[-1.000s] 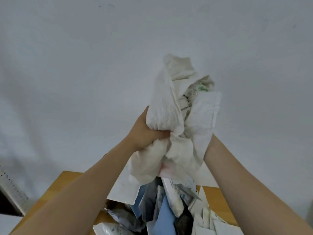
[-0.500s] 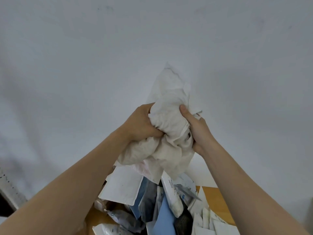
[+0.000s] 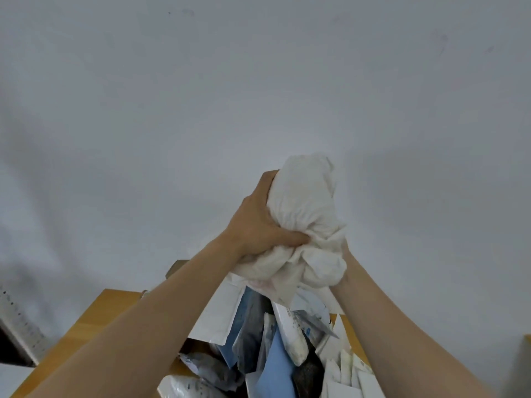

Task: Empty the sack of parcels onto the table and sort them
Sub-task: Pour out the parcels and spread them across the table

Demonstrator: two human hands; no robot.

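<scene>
**Balled-up sack [image 3: 304, 214] held over the parcels [image 3: 275, 354]**

Grey wall [image 3: 258, 81] behind, wooden table [image 3: 94, 317] below with the parcels heaped on it. The white sack's up above the heap. The left hand [image 3: 258, 222] clenches the cloth. The right hand [image 3: 346, 251] is mostly hidden behind it, so can't tell its grip.
</scene>
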